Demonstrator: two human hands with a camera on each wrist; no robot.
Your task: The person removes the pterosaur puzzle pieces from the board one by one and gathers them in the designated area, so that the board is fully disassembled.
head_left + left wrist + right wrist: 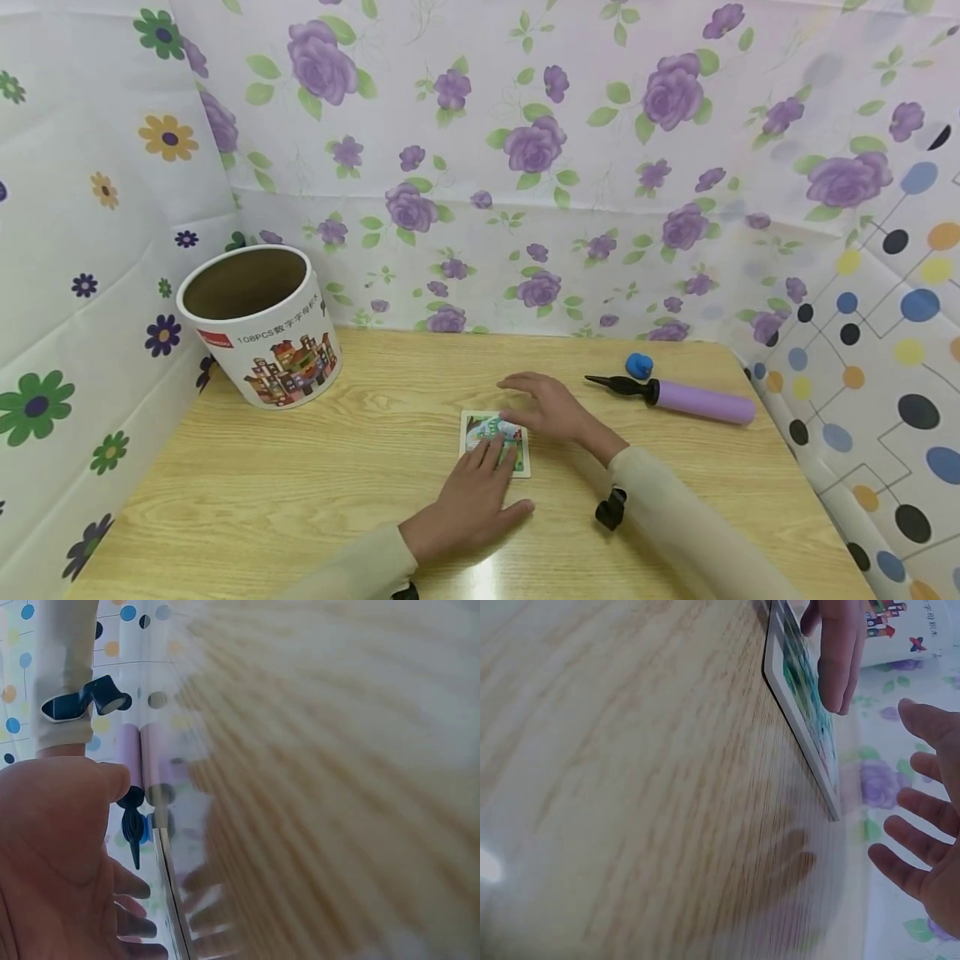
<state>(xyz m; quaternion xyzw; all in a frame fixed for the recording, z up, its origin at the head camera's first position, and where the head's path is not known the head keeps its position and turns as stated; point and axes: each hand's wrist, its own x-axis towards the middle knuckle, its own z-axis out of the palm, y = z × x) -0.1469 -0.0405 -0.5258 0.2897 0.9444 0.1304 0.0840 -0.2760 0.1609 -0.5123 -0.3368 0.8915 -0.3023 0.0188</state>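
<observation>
A small picture card (487,427) with a green and white print lies flat on the wooden table (300,483), near its middle. My left hand (471,500) lies palm down, its straight fingers pressing on the card's near half. In the right wrist view those fingers (840,652) rest on the card (799,682). My right hand (543,407) is spread flat at the card's far right corner. Seen from the right wrist, the right hand (922,847) has its fingers spread and held slightly off the table. Neither hand grips anything.
A round cardboard tub (258,325) with printed buildings stands open at the back left. A purple hand pump (693,400) with a black nozzle lies at the back right, a small blue object (639,364) behind it. Floral sheets wall in the table.
</observation>
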